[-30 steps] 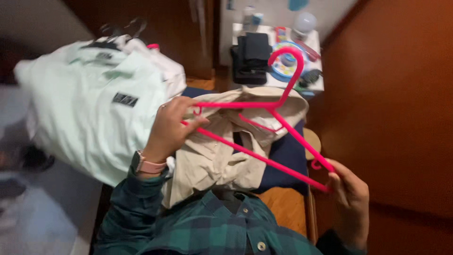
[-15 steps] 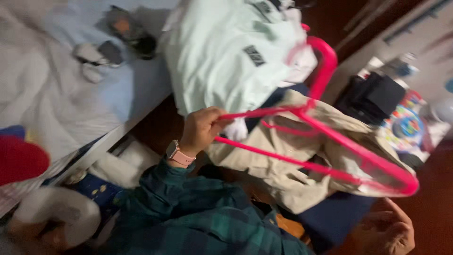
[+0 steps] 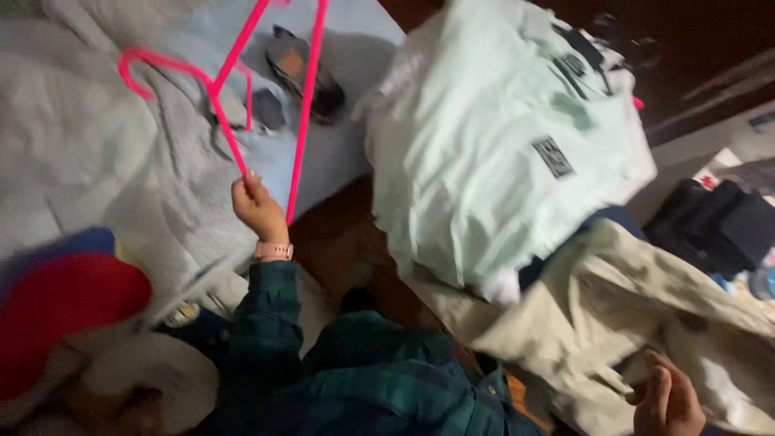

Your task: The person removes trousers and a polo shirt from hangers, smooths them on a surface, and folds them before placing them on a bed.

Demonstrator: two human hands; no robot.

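My left hand (image 3: 257, 203) grips a corner of a pink plastic hanger (image 3: 234, 81) and holds it out over the pale bed (image 3: 89, 145) at the left. The hanger's hook points left and its far end runs off the top of the view. My right hand (image 3: 667, 399) is low at the right, at the edge of a beige jacket (image 3: 613, 323); whether it grips the cloth is unclear. A mint-green shirt (image 3: 492, 145) with a small dark label hangs above the jacket.
Dark small items (image 3: 303, 73) lie on the bed near the hanger. A red rounded object (image 3: 60, 311) and a white one (image 3: 145, 379) sit at the lower left. Black folded things (image 3: 718, 222) rest at the right edge. Dark wooden floor (image 3: 339, 234) shows beside the bed.
The hanger has come off the beige jacket and swung left over the bed in my left hand. My right hand stays low beside the jacket. The view has turned left.
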